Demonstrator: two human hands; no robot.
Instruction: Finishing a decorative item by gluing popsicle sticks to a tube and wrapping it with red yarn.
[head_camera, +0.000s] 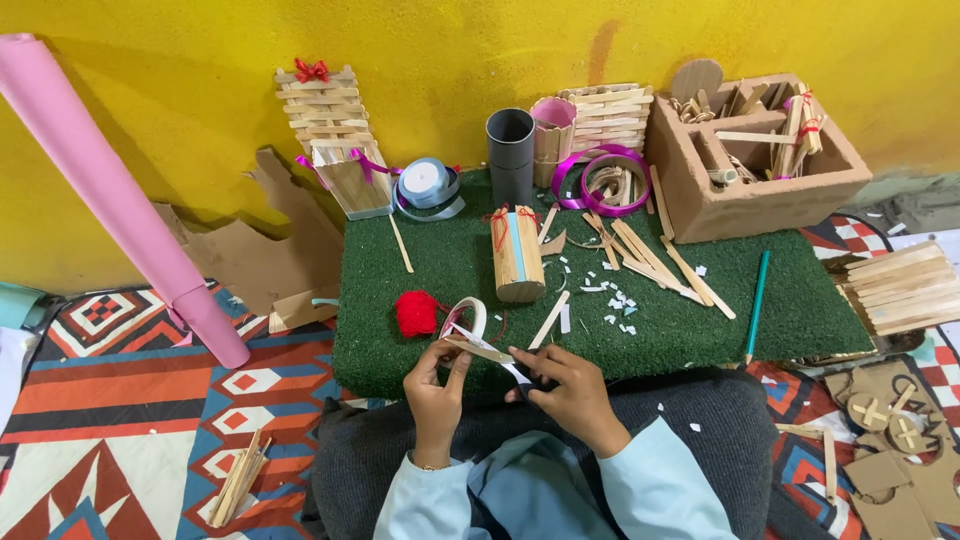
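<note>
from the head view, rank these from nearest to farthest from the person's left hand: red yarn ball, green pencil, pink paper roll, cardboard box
Measured from the left hand:
1. red yarn ball, just above it on the green mat.
2. pink paper roll, off to the left, leaning on the wall.
3. green pencil, on the mat's right side.
4. cardboard box, far right corner.

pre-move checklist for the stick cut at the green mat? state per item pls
1. Left hand pinches the wooden stick: ok.
2. Right hand has its grip on the scissors: ok.
3. Blades open and meeting the stick: cannot tell, too small.
4. Left fingertips out of the blade line: cannot tell.
5. Tape roll and red yarn ball sit just behind the cut on the green mat: not ok, crowded.
6. Spare sticks lie on the mat: ok.
</note>
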